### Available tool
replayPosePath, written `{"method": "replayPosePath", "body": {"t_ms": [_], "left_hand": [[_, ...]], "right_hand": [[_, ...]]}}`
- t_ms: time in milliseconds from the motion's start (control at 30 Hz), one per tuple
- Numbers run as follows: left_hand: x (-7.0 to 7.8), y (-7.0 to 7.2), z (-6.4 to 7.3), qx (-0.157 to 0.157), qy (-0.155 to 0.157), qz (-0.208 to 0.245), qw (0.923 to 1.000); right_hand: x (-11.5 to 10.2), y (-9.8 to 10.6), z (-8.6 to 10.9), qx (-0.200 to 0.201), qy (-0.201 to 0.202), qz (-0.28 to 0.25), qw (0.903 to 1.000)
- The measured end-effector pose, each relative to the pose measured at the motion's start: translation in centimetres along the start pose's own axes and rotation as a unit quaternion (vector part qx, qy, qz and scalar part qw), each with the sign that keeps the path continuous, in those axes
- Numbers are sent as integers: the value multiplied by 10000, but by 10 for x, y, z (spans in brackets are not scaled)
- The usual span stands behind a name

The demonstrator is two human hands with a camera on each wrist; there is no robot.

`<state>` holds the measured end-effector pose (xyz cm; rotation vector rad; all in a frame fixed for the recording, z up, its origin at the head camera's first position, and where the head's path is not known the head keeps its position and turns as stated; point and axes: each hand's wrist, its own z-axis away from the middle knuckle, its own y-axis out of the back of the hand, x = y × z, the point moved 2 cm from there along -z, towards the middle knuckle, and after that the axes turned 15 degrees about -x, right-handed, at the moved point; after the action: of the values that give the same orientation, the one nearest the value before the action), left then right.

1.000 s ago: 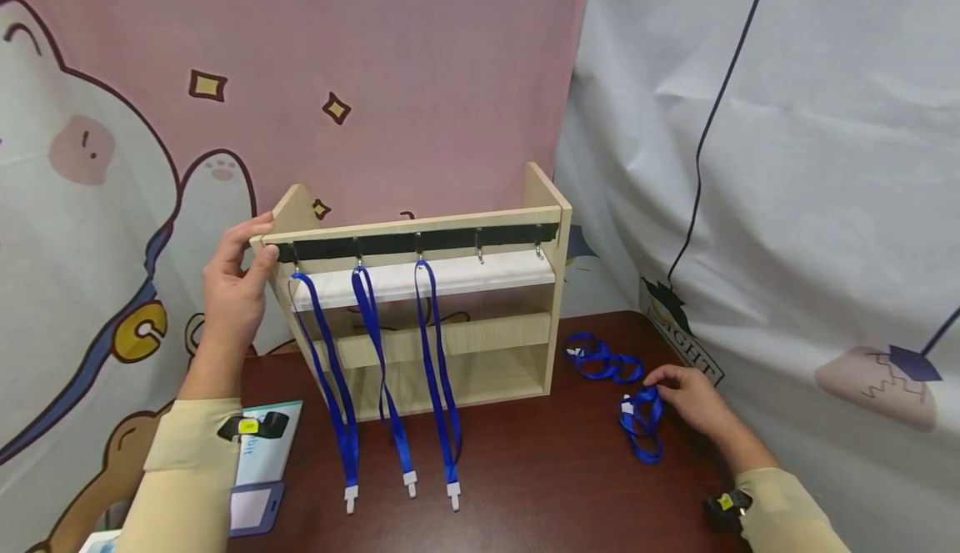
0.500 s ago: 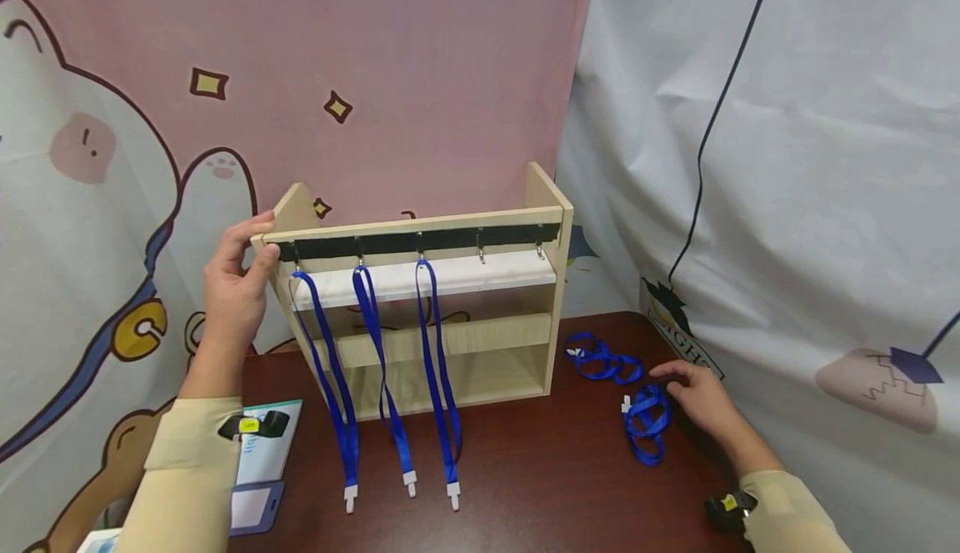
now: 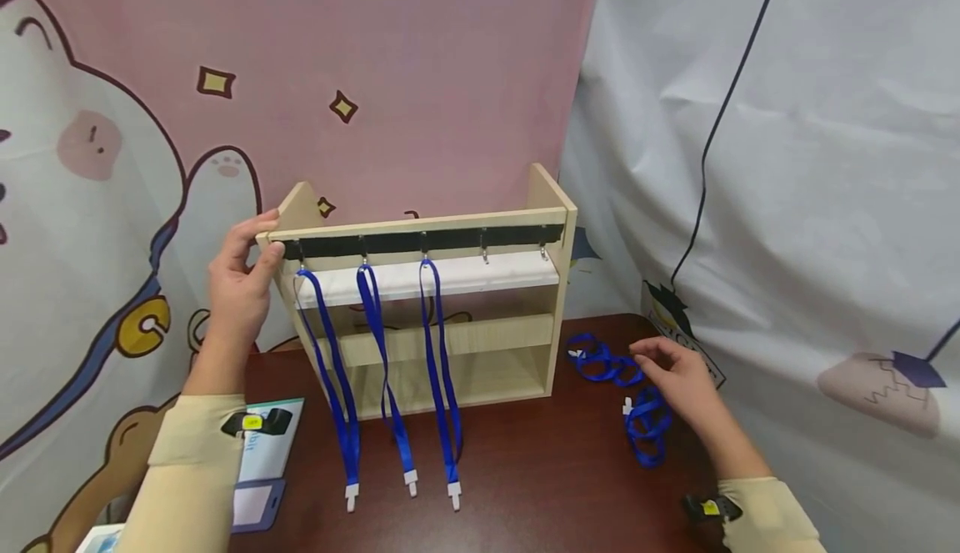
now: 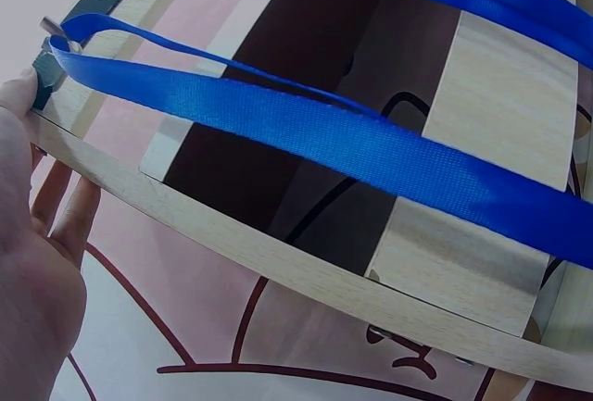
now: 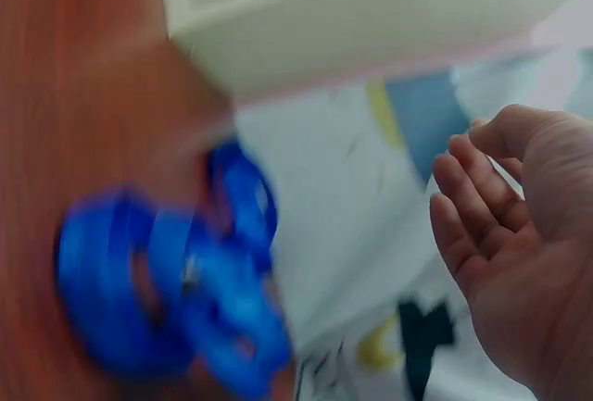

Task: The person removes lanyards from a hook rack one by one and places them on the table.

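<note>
My left hand (image 3: 238,282) grips the top left corner of a light wooden rack (image 3: 450,343), thumb on the front and fingers round the side. A dark strip (image 3: 390,242) along the rack's top bears several metal hooks. Three blue lanyards hang from the hooks: a left lanyard (image 3: 341,386), a middle lanyard (image 3: 382,353) and a right lanyard (image 3: 442,378), white clips downward. My right hand (image 3: 682,378) is above the table beside two coiled lanyards, a far one (image 3: 592,359) and a nearer one (image 3: 647,428). Its fingers are loosely bent and hold nothing.
The dark red-brown table (image 3: 525,470) carries the rack. A white-and-blue packet (image 3: 273,436) and a blue card holder (image 3: 255,505) lie near my left forearm. Behind stands a pink printed backdrop (image 3: 435,77), with a white curtain (image 3: 825,161) on the right.
My right hand has let go of the nearer coiled lanyard, which has settled on the table. The hand has then moved left and away from me, towards the far coil. My left hand keeps its hold.
</note>
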<state>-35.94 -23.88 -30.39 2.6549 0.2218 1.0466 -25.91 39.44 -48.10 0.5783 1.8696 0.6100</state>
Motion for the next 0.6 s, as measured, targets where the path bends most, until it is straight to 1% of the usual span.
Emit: {"method": "replayPosePath", "body": {"t_ms": [167, 267, 400, 467, 533, 600], "left_hand": [[1, 0, -2, -20, 29, -34, 10000], [1, -1, -3, -46, 41, -63, 10000], [0, -1, -2, -31, 24, -49, 10000], [0, -1, -2, -24, 12, -32, 10000], [-1, -1, -1, -29, 11, -40, 10000], [-1, 0, -1, -28, 13, -54, 10000]], "right_hand": [[-52, -21, -13, 218, 689, -53, 9974], [-81, -38, -23, 165, 1026, -156, 9945], [-116, -69, -39, -178, 1382, -299, 9898], [-133, -86, -47, -257, 1564, -329, 9868], [-148, -103, -54, -259, 1699, -398, 9843], [-162, -120, -61, -163, 1813, -505, 9820]]}}
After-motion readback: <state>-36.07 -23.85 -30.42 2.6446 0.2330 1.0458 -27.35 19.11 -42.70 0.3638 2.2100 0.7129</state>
